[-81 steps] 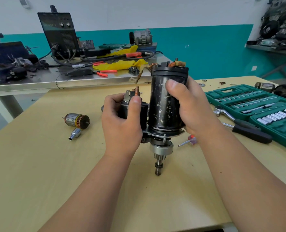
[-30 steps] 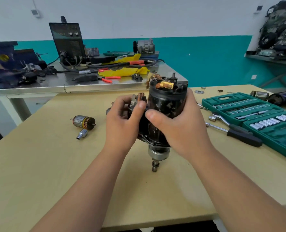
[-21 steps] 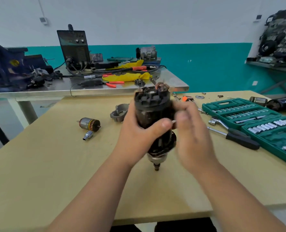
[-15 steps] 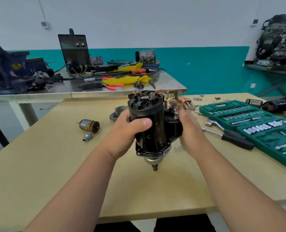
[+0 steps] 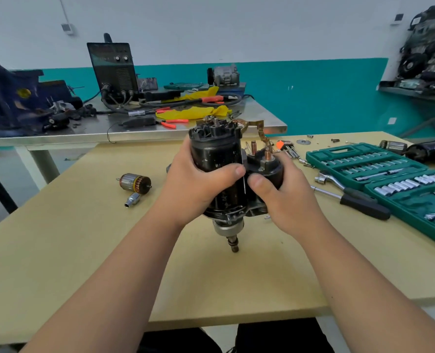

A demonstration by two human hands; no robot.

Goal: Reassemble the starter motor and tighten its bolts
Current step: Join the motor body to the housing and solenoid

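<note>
I hold the black starter motor (image 5: 215, 151) upright above the tan table (image 5: 84, 240), its pinion shaft (image 5: 233, 244) pointing down and the open brush end on top. My left hand (image 5: 196, 184) wraps the motor's main cylinder. The solenoid (image 5: 267, 165), with copper terminals and a bent copper strap, sits on the motor's right side, and my right hand (image 5: 285, 197) grips it. A bare armature (image 5: 134, 182) and a small silver sleeve (image 5: 132, 200) lie on the table to the left.
A green socket set case (image 5: 389, 179) lies open at the right, a black-handled ratchet (image 5: 351, 197) in front of it. Loose washers and bolts (image 5: 303, 141) sit near the far edge. Behind stands a steel bench (image 5: 135, 131) with a welder, pliers and yellow rags.
I have turned the motor about its upright axis: the solenoid went from the left side to the right. My hands swapped, the left now on the cylinder, the right on the solenoid.
</note>
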